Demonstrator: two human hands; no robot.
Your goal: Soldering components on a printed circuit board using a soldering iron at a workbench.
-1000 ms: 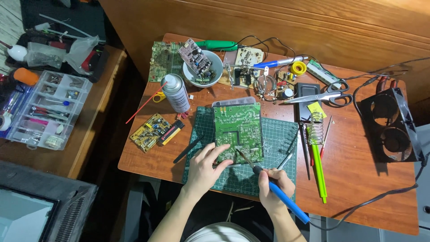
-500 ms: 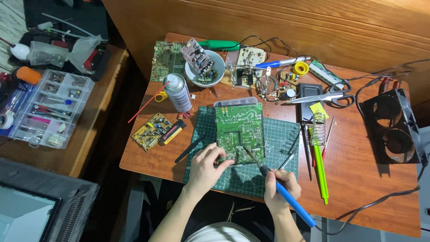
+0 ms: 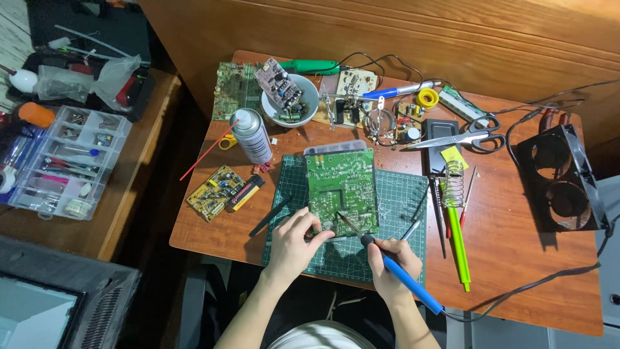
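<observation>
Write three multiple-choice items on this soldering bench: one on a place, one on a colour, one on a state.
1. Where does the green circuit board lie?
A. on the green cutting mat
B. in the white bowl
C. in the clear parts box

2. What colour is the handle of the soldering iron in the right hand?
A. red
B. blue
C. yellow

3. How do the scissors lie?
A. blades shut, on the table
B. held in the left hand
C. hanging off the table edge

Answers:
1 A, the board rests on the mat's grid.
2 B, a blue handle runs back from the right hand's grip.
3 A, they lie closed beyond the mat; the left hand rests at the board's near edge.
</observation>
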